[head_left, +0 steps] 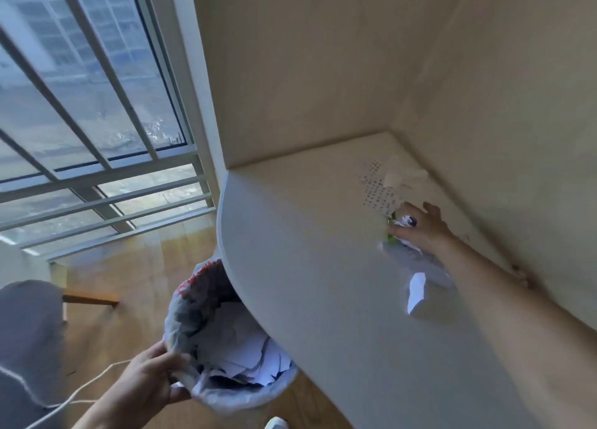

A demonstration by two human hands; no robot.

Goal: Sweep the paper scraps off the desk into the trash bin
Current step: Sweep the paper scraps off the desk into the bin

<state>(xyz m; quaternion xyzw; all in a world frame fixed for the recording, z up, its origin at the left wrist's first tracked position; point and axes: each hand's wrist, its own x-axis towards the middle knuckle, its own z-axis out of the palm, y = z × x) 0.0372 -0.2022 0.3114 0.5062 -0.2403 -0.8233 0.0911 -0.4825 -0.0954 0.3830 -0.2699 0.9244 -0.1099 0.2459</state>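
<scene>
- Pale desk (307,267) tucked into a cream-walled corner beside a barred window (90,105), wood floor below.
- Lined trash bin (232,348) held just under the desk's rounded near edge, already part-filled with torn paper.
- Left hand (151,380) clamped on the bin's near rim, fingers curled over the bag liner.
- Right hand (420,228) stretched far across the desk toward the corner wall, fingers spread and cupped over a crumpled wad; possibly gripping it, though blur hides the contact.
- Paper scraps (378,186) clustered on the far side of the desk from the bin: a printed sheet beyond the fingertips, a white piece (416,291) beside the forearm.
- Bin well apart from the scraps, down and left of the right hand; sweep direction therefore back across the desk toward that edge.
</scene>
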